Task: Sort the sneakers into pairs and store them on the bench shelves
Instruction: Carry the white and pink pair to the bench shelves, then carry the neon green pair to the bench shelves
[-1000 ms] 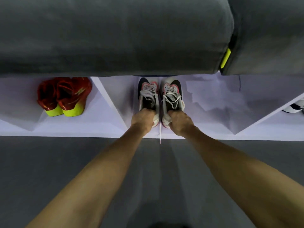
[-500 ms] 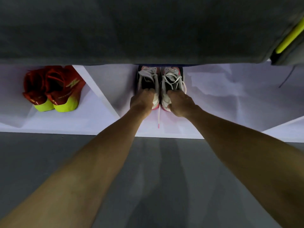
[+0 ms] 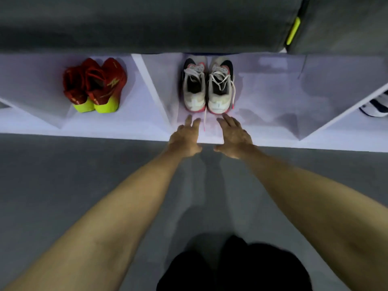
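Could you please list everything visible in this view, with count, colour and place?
white sneakers: two, white and black with pink-red trim, side by side in the middle shelf compartment, heels toward the camera, one lace trailing forward
red sneakers: two, red with neon-yellow heels, side by side in the left compartment
partly visible shoe: one, white with dark stripes, at the right edge in the right compartment
bench shelf: one, white, with slanted dividers
bench cushions: grey, across the top, with a neon-yellow tab at the seam
floor: grey, in front of the bench
dark clothing: black, bottom centre
left hand: open, just short of the white sneakers
right hand: open, likewise not touching them
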A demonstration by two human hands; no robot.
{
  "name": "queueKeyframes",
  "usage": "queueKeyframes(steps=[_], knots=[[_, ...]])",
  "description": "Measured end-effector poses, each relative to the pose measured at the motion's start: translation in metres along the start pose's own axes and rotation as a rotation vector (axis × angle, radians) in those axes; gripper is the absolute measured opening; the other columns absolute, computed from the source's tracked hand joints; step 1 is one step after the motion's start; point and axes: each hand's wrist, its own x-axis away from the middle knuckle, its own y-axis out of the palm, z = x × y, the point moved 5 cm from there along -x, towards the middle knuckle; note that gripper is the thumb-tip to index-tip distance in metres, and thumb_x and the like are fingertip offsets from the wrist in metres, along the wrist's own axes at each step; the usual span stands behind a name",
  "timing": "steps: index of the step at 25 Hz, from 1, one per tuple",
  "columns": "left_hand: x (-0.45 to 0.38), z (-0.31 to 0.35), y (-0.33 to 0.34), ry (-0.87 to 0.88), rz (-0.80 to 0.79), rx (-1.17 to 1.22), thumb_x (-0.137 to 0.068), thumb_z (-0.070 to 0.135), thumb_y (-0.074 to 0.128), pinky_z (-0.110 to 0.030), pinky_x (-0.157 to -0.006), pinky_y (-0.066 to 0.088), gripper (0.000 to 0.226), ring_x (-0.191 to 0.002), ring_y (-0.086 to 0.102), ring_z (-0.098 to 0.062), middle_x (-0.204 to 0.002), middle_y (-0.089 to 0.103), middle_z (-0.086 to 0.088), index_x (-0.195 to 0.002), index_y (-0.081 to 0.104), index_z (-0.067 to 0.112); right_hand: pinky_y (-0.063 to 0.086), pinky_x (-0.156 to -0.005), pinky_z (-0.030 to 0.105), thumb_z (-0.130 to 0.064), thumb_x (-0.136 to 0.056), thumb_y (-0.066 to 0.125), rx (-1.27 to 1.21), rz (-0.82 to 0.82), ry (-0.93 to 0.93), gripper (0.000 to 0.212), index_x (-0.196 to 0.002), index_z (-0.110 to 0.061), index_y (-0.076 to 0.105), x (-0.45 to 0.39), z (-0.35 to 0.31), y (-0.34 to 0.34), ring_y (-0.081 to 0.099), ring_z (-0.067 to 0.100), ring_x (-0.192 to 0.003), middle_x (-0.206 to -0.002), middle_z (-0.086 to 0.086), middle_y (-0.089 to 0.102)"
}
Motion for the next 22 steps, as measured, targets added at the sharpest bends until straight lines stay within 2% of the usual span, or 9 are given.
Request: queueKeyframes(steps=[3, 5, 7, 11, 14, 17, 22], knots=[[0.079, 0.019, 0.011, 0.004, -0.169, 0.06, -0.073, 0.038, 0.078, -0.049, -0.101, 0.043, 0.096, -0.131, 0.043, -0.034, -0.151, 0.034, -0.01, -0.15, 0.023, 0.017, 0.038, -0.107, 0.051, -0.04, -0.075, 0.076, -0.017, -0.19, 0.024, 0.097, -0.15, -0.019, 0.018, 0.078, -0.005, 0.005, 0.027, 0.031, -0.141, -0.156, 0.005, 0.023], [0.127, 0.031, 0.001, -0.017, -0.26, 0.071, -0.068, 0.046, 0.079, -0.052, -0.104, 0.041, 0.102, -0.134, 0.04, -0.031, -0.15, 0.036, -0.007, -0.151, 0.024, 0.023, 0.04, -0.105, 0.049, -0.045, -0.072, 0.077, 0.018, -0.283, 0.038, 0.098, -0.148, -0.018, 0.023, 0.126, -0.011, -0.011, 0.033, 0.035, -0.136, -0.15, 0.009, 0.033], [0.173, 0.043, -0.027, -0.03, -0.284, 0.017, -0.067, 0.053, 0.077, -0.051, -0.103, 0.041, 0.101, -0.134, 0.041, -0.031, -0.15, 0.037, -0.005, -0.15, 0.027, 0.024, 0.039, -0.106, 0.049, -0.048, -0.07, 0.077, 0.061, -0.343, 0.053, 0.098, -0.148, -0.019, 0.026, 0.169, -0.025, -0.037, 0.034, 0.035, -0.135, -0.148, 0.01, 0.036], [0.257, 0.061, -0.104, -0.054, -0.283, -0.021, -0.069, 0.06, 0.073, -0.049, -0.1, 0.042, 0.096, -0.129, 0.047, -0.03, -0.145, 0.042, -0.003, -0.147, 0.032, 0.023, 0.039, -0.105, 0.051, -0.051, -0.072, 0.074, 0.092, -0.419, 0.038, 0.095, -0.148, -0.02, 0.026, 0.246, -0.067, -0.099, 0.032, 0.033, -0.137, -0.149, 0.007, 0.034], [0.32, 0.073, -0.185, -0.06, -0.3, -0.016, -0.069, 0.064, 0.071, -0.049, -0.101, 0.04, 0.095, -0.128, 0.047, -0.03, -0.145, 0.042, -0.004, -0.146, 0.032, 0.024, 0.038, -0.106, 0.05, -0.054, -0.072, 0.072, 0.084, -0.467, 0.022, 0.093, -0.148, -0.021, 0.028, 0.293, -0.112, -0.171, 0.033, 0.031, -0.137, -0.151, 0.006, 0.034], [0.376, 0.081, -0.259, -0.106, -0.335, 0.022, -0.069, 0.068, 0.069, -0.049, -0.1, 0.041, 0.097, -0.128, 0.047, -0.03, -0.146, 0.041, -0.004, -0.147, 0.031, 0.025, 0.038, -0.108, 0.047, -0.054, -0.074, 0.072, 0.058, -0.484, 0.012, 0.088, -0.146, -0.021, 0.034, 0.332, -0.152, -0.243, 0.034, 0.029, -0.138, -0.151, 0.005, 0.035], [0.451, 0.078, -0.341, -0.239, -0.369, 0.165, -0.074, 0.066, 0.066, -0.047, -0.102, 0.041, 0.092, -0.131, 0.045, -0.026, -0.15, 0.037, -0.002, -0.147, 0.031, 0.024, 0.04, -0.106, 0.043, -0.05, -0.076, 0.072, 0.001, -0.454, -0.031, 0.077, -0.141, -0.022, 0.041, 0.372, -0.198, -0.336, 0.044, 0.029, -0.131, -0.144, 0.007, 0.044]])
